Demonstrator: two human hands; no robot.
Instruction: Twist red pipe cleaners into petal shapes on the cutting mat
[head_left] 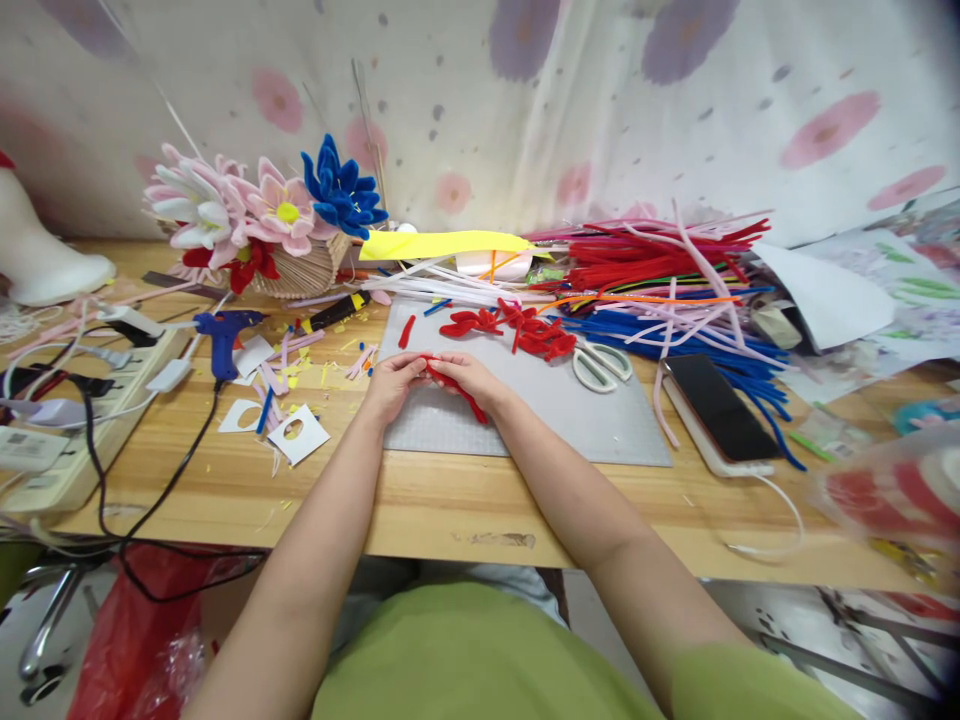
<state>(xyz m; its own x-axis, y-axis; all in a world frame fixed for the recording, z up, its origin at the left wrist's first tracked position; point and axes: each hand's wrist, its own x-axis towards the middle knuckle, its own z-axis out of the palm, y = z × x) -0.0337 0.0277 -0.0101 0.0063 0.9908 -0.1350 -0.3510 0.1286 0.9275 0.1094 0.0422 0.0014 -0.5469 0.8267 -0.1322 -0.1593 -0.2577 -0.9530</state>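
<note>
My left hand (pixel 395 388) and my right hand (pixel 469 378) meet over the left part of a grey cutting mat (pixel 540 425). Between them they pinch a red pipe cleaner piece (pixel 471 403), whose end hangs below my right hand. A short red piece (pixel 407 331) lies on the mat just beyond my left hand. Farther back on the mat is a group of red fuzzy shapes (pixel 536 333). Scissors with pale handles (pixel 600 368) rest to their right.
Left are a blue glue gun (pixel 223 340), cut white cards (pixel 299 434), a power strip (pixel 82 440) and cables. Fuzzy flowers (pixel 285 212) stand behind. Pipe cleaner bundles (pixel 660 262) fill the back right, near a phone (pixel 721 408) and a blurred cup (pixel 900 485).
</note>
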